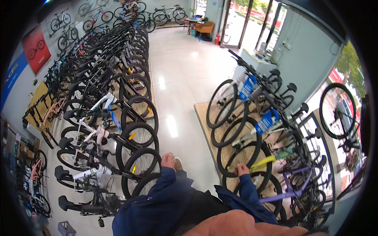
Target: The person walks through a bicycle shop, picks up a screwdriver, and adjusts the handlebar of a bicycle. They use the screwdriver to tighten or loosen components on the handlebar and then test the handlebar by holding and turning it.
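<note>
My left hand (pixel 168 160) hangs low over the floor, its fingers loosely curled with nothing seen in them. The nearest thing to it is the black front tyre (pixel 159 157) of a bicycle in the left row. My right hand (pixel 242 170) hangs in front of the right row, fingers also curled in and holding nothing that I can see. It overlaps a bicycle wheel (pixel 225 173) in view; whether it touches I cannot tell. Beside that hand are a yellow-green bicycle frame (pixel 264 161) and a purple bicycle frame (pixel 293 192).
A pale tiled aisle (pixel 177 90) runs ahead between the bicycle rows. The right row stands on a low wooden platform (pixel 204 118), with blue cards (pixel 267 122) on some bikes. Farther off are an orange chair (pixel 204 27), a red fire extinguisher (pixel 217 38) and glass doors (pixel 236 23).
</note>
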Available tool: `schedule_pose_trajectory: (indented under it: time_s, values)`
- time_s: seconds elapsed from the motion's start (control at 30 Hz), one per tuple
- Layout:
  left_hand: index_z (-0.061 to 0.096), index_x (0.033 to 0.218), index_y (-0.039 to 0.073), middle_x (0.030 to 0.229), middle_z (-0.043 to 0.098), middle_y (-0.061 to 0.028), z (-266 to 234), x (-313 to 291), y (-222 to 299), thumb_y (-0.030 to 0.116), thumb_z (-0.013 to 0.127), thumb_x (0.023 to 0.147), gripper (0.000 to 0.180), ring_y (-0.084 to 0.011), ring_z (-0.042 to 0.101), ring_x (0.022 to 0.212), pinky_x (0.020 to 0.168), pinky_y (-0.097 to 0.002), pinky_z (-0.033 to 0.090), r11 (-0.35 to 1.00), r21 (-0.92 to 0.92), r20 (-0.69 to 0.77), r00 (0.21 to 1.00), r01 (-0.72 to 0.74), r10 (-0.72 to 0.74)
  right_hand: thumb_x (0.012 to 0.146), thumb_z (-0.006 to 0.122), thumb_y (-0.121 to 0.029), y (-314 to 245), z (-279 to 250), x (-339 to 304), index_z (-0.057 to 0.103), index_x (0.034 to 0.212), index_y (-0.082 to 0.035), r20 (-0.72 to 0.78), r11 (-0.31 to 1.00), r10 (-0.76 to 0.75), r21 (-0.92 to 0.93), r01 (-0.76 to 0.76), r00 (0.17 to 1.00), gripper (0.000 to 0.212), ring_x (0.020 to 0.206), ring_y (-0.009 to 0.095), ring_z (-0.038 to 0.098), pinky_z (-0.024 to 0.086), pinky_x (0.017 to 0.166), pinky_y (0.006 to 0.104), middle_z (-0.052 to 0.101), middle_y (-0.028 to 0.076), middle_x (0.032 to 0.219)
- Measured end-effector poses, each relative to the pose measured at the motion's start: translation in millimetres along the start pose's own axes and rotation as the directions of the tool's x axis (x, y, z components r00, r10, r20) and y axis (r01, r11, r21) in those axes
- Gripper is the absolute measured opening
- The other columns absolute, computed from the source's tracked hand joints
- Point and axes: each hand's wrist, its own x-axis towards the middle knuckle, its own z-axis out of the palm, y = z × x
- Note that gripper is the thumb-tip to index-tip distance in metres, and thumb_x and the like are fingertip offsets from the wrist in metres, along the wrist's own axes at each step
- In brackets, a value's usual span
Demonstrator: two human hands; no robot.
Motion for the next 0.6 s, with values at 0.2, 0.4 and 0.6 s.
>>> schedule_pose_trajectory:
  time_s: [0.2,0.4,0.6]
  values:
    - [0.059,0.127,0.006,0.119,0.065,-0.0066,85,194,78,0.023,0.068,0.1,0.033,-0.0224,0.064,0.108,0.088,-0.038,0.054,0.999,0.012,-0.035,0.999,0.033,-0.033,0.104,0.065,-0.025,-167,142,96,0.066,0.114,-0.011,0.298,0.88,-0.057,0.465,-0.093,0.953,0.017,0.088,0.017,0.07,0.06,0.073,0.0328,0.072,0.006,0.104]
    - [0.062,0.122,0.001,0.091,0.071,-0.0087,201,339,169,0.019,0.062,0.106,0.024,-0.0174,0.069,0.08,0.077,-0.0305,0.057,0.993,0.096,0.358,0.933,-0.065,0.027,0.105,0.062,-0.016,-255,221,189,0.059,0.124,-0.006,0.352,0.833,-0.132,0.546,-0.089,0.926,0.022,0.09,0.019,0.069,0.059,0.077,0.0326,0.07,0.01,0.106]
    - [0.058,0.136,0.002,0.1,0.073,-0.0094,309,466,171,0.018,0.052,0.11,0.032,-0.0198,0.071,0.087,0.083,-0.0346,0.061,0.979,0.203,0.337,0.941,-0.032,-0.039,0.107,0.049,-0.005,-276,271,379,0.061,0.125,0.001,0.123,0.859,-0.265,0.481,0.176,0.956,0.022,0.093,0.017,0.068,0.054,0.083,0.0294,0.072,0.011,0.112]
